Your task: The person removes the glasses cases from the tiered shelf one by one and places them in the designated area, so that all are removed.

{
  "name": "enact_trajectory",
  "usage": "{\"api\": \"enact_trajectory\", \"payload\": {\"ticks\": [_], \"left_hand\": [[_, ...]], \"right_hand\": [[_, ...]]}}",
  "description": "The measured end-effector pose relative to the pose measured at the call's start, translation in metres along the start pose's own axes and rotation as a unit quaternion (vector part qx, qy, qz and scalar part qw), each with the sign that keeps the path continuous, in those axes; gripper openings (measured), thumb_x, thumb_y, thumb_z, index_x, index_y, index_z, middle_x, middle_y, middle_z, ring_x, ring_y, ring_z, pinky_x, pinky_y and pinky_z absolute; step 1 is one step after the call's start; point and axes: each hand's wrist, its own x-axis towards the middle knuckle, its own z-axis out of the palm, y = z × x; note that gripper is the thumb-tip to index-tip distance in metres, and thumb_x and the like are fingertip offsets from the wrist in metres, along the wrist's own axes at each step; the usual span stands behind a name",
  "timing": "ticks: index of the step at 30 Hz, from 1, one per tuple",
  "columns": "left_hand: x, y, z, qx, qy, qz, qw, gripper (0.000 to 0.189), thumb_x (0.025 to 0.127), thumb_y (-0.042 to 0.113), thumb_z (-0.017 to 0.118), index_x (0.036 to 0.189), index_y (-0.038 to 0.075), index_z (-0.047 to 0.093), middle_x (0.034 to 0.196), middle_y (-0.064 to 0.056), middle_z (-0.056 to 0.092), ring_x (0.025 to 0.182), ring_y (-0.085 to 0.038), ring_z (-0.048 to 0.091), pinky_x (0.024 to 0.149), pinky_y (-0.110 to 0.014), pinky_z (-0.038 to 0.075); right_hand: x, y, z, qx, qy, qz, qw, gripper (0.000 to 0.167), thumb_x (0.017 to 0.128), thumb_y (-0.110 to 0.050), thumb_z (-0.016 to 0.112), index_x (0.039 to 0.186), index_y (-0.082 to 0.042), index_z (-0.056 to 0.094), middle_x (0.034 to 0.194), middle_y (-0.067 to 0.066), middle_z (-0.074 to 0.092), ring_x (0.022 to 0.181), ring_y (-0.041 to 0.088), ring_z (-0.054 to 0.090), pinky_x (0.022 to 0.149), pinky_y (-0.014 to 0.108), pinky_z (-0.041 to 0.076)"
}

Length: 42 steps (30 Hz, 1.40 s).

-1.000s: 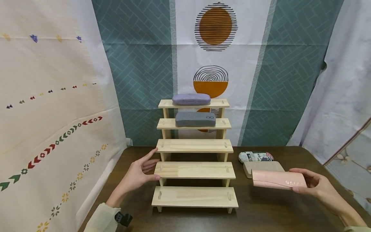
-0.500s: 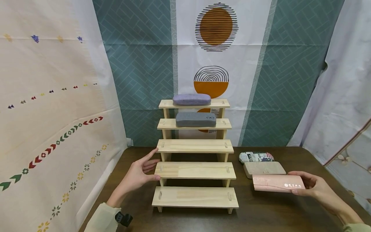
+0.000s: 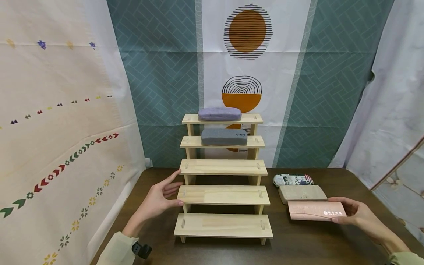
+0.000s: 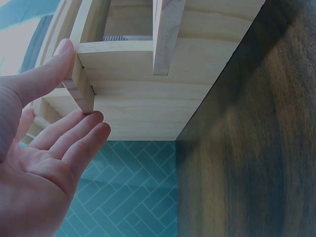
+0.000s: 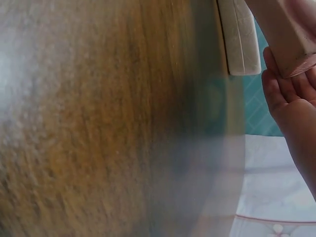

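Note:
A pink glasses case [image 3: 316, 211] with light lettering is gripped at its right end by my right hand [image 3: 357, 217]. In the right wrist view, fingers lie behind the case [image 5: 284, 37] and it shows off the table. Left of centre, my left hand [image 3: 159, 200] holds the left end of a stepped wooden stand [image 3: 223, 195]. In the left wrist view, thumb and fingertips pinch the end of one shelf board [image 4: 79, 86]. A purple glasses case [image 3: 219, 114] lies on the top step, a grey glasses case [image 3: 224, 137] on the step below.
Behind the pink case lie a beige glasses case [image 3: 302, 194] and a newspaper-print case [image 3: 293, 179] on the dark wooden table [image 3: 298, 246]. A patterned cloth [image 3: 165, 84] hangs behind the stand, with pale cloths at both sides.
My right hand has lowered the pink glasses case toward the table and tilted it so its lettered face shows more. My left hand stays on the stand.

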Motion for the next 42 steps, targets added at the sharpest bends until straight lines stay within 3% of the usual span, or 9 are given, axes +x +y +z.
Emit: {"api": "enact_trajectory", "payload": {"ticks": [15, 23, 31, 42], "left_hand": [[0.000, -0.001, 0.000, -0.005, 0.000, 0.000, 1.0000, 0.108, 0.075, 0.001, 0.095, 0.165, 0.024, 0.039, 0.144, -0.025, 0.060, 0.130, -0.039, 0.062, 0.102, -0.057, 0.051], [0.000, 0.001, 0.000, -0.004, 0.001, -0.002, 1.0000, 0.107, 0.076, 0.002, 0.095, 0.165, 0.022, 0.039, 0.142, -0.025, 0.061, 0.129, -0.039, 0.062, 0.101, -0.040, 0.056], [0.000, 0.001, 0.001, -0.006, 0.000, -0.004, 1.0000, 0.108, 0.076, 0.002, 0.094, 0.166, 0.022, 0.038, 0.142, -0.025, 0.061, 0.129, -0.040, 0.062, 0.102, -0.055, 0.051], [0.000, 0.001, 0.001, -0.009, -0.001, -0.004, 1.0000, 0.107, 0.076, 0.002, 0.094, 0.166, 0.022, 0.038, 0.142, -0.025, 0.061, 0.129, -0.040, 0.062, 0.102, -0.058, 0.050]], "right_hand": [[0.003, 0.002, 0.003, -0.022, -0.003, 0.006, 0.9997, 0.057, 0.094, -0.001, 0.077, 0.143, 0.011, 0.052, 0.117, -0.006, 0.070, 0.097, 0.010, 0.066, 0.075, 0.029, 0.059], [0.005, 0.004, 0.004, -0.049, 0.003, -0.019, 0.9986, 0.057, 0.089, 0.001, 0.081, 0.139, 0.009, 0.054, 0.116, -0.001, 0.070, 0.096, 0.011, 0.067, 0.074, 0.027, 0.058], [0.006, 0.006, 0.003, -0.090, 0.010, -0.015, 0.9958, 0.059, 0.087, -0.005, 0.086, 0.137, 0.007, 0.057, 0.118, -0.006, 0.068, 0.100, 0.005, 0.064, 0.075, 0.023, 0.055], [0.008, 0.013, 0.003, -0.173, 0.030, -0.026, 0.9841, 0.060, 0.082, -0.014, 0.093, 0.134, -0.001, 0.066, 0.124, -0.008, 0.064, 0.101, 0.000, 0.060, 0.075, 0.022, 0.053]]}}
